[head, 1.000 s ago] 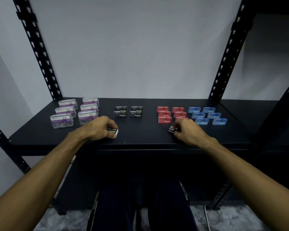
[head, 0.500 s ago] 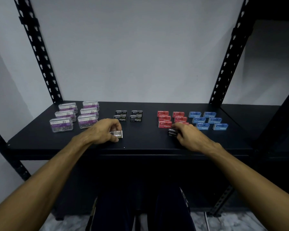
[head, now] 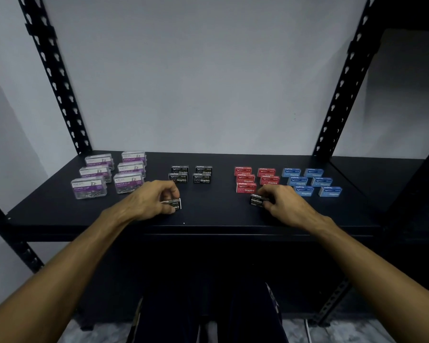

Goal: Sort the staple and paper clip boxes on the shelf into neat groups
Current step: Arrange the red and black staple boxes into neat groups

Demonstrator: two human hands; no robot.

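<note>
On the black shelf [head: 213, 219], my left hand [head: 151, 200] grips a black staple box [head: 175, 204] just in front of a group of black staple boxes [head: 191, 174]. My right hand [head: 280, 203] pinches a second black staple box [head: 257, 200], held in front of the red staple boxes [head: 255, 179]. Several clear paper clip boxes with purple labels [head: 109, 175] stand in two columns at the left. Several blue staple boxes [head: 311, 181] sit in two columns at the right. My right hand hides the front right corner of the red group.
Black perforated uprights stand at the back left [head: 57, 78] and back right [head: 342, 78]. A grey wall is behind the shelf. A second dark shelf [head: 394, 174] adjoins on the right. My legs show below the shelf's front edge.
Both hands have moved a little farther onto the shelf with their black boxes. The right hand's box has turned so its lettered face shows.
</note>
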